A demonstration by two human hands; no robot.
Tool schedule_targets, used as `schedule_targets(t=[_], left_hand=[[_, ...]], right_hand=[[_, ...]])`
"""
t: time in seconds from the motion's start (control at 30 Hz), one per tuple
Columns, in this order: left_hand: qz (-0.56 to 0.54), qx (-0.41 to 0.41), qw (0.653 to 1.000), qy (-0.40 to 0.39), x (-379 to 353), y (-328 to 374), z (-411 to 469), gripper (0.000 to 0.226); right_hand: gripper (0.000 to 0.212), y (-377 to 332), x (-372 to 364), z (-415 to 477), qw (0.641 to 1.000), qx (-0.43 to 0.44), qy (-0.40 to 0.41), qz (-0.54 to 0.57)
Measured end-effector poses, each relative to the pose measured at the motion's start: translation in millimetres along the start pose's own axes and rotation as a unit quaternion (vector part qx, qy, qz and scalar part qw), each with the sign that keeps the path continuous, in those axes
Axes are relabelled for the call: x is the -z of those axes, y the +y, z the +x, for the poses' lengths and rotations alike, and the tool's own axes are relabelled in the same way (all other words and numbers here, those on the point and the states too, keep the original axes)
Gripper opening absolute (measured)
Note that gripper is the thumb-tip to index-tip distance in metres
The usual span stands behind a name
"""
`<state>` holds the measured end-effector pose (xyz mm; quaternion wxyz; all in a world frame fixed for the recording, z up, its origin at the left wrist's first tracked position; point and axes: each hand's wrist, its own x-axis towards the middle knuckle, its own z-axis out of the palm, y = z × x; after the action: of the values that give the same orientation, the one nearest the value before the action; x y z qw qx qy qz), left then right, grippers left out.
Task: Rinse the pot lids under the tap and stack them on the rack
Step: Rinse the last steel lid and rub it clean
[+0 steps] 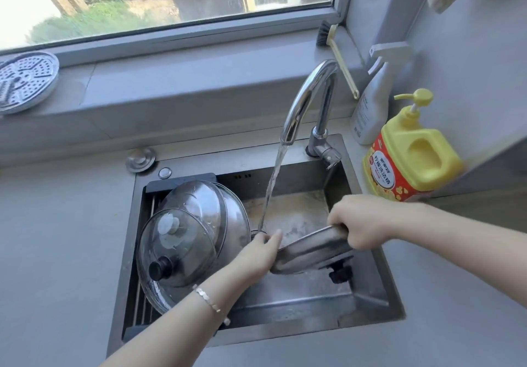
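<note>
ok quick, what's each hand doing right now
Left hand: grips the left rim of the steel lid.
Right hand: fingers curled round the same lid's right rim.

- The yellow soap bottle (410, 152) on the desk right of the sink carries a red label (380, 171) with a white oval. Blue Chinese characters on the oval seem to read "柠檬洗洁精".
- A smaller line above those characters is too small to read.
- The white spray bottle (370, 109) behind it bears fine print, too blurred to read.
</note>
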<state>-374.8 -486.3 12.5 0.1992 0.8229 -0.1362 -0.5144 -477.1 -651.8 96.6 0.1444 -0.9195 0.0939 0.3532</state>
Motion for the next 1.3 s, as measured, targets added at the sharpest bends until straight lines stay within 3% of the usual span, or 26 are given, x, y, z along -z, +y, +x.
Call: schedule_targets(t=[0.13, 0.23, 0.3, 0.37, 0.43, 0.5, 0.6, 0.77, 0.83, 0.9, 0.93, 1.0, 1.1, 1.17, 1.23, 1.3], left_hand=[[-0.047, -0.241, 0.969, -0.035, -3, 8, -20, 0.040], [-0.101, -0.302, 0.948, 0.030, -6, 8, -15, 0.042], [-0.203, -0.312, 0.924, 0.085, -6, 15, -15, 0.041], [-0.259, -0.308, 0.906, 0.127, -4, 22, -16, 0.047], [-0.317, -0.252, 0.900, 0.161, 0, 30, -17, 0.046], [-0.384, -0.185, 0.887, 0.176, 4, 39, -16, 0.049], [-0.430, -0.120, 0.873, 0.197, 10, 53, -10, 0.052], [-0.407, -0.131, 0.878, 0.214, 16, 52, -14, 0.051], [-0.361, -0.181, 0.883, 0.239, 11, 47, -17, 0.053], [-0.334, -0.201, 0.884, 0.257, 6, 48, -20, 0.052], [-0.336, -0.195, 0.884, 0.260, 6, 50, -21, 0.052], [-0.376, -0.172, 0.874, 0.255, 11, 54, -20, 0.055], [-0.417, -0.172, 0.861, 0.234, 18, 56, -19, 0.054], [-0.365, -0.197, 0.873, 0.258, 16, 56, -21, 0.055], [-0.307, -0.221, 0.882, 0.280, 13, 54, -27, 0.055], [-0.304, -0.235, 0.880, 0.277, 10, 50, -30, 0.055]], right_hand=[[0.016, -3, 32, 24, 0.997, 0.010, -0.057, -0.051], [0.021, -4, 58, 38, 0.996, 0.014, -0.067, -0.060], [0.019, 0, 64, 49, 0.999, 0.034, -0.014, -0.016], [0.031, 9, 59, 62, 0.987, 0.065, 0.090, 0.115], [0.043, 9, 50, 72, 0.938, 0.056, 0.204, 0.275], [0.034, -5, 39, 81, 0.875, 0.014, 0.271, 0.401], [0.037, -45, 10, 91, 0.823, 0.002, 0.328, 0.463], [0.059, -68, -6, 104, 0.833, -0.007, 0.295, 0.469], [0.049, -49, 7, 118, 0.767, -0.066, 0.305, 0.560], [0.040, -36, 24, 124, 0.692, -0.135, 0.265, 0.658], [0.040, -37, 27, 125, 0.688, -0.156, 0.262, 0.659], [0.044, -57, 26, 119, 0.732, -0.166, 0.304, 0.586], [0.050, -83, 16, 105, 0.768, -0.109, 0.376, 0.506], [0.049, -71, 22, 113, 0.761, -0.123, 0.324, 0.548], [0.040, -53, 33, 124, 0.727, -0.173, 0.276, 0.604], [0.039, -46, 36, 132, 0.710, -0.198, 0.268, 0.620]])
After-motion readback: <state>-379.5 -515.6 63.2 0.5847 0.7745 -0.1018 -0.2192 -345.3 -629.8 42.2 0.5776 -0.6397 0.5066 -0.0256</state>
